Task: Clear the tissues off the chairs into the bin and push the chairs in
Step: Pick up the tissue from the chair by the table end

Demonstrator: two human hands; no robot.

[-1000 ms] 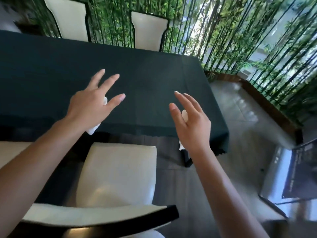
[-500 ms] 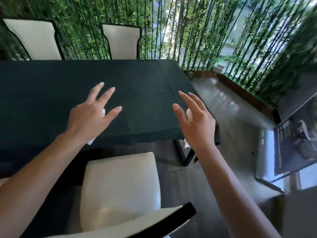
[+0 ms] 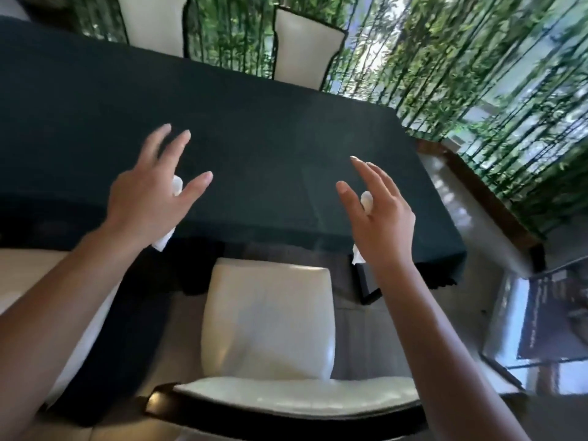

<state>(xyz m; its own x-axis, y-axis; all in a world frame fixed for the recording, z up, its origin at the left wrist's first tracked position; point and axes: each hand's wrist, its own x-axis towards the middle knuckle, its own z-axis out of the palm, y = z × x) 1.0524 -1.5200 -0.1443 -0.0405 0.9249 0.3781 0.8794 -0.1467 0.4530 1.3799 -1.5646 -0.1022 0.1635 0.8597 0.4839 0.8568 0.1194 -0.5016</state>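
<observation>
Table (image 3: 254, 128): covered by dark green cloth, matt, smooth, hem hanging over the near edge.
Near chair (image 3: 267, 316): cream upholstery, leather-like, smooth with soft sheen; glossy black frame along the backrest edge.
Two far chairs (image 3: 305, 46): same cream padding, black edging.
Left tissue (image 3: 164, 240): white soft paper, crumpled, matt.
Right tissue (image 3: 366, 198): white soft paper, crumpled, matt.
Floor (image 3: 458, 198): grey, polished, strongly reflective at right.
Bamboo screen (image 3: 445, 58): slim dark stems, green leaves.

Open air above the dark green cloth-covered surface (image 3: 254, 128); near, the white leather black-framed chair (image 3: 267, 319) blocks the middle, grey floor (image 3: 375, 338) open right.
</observation>
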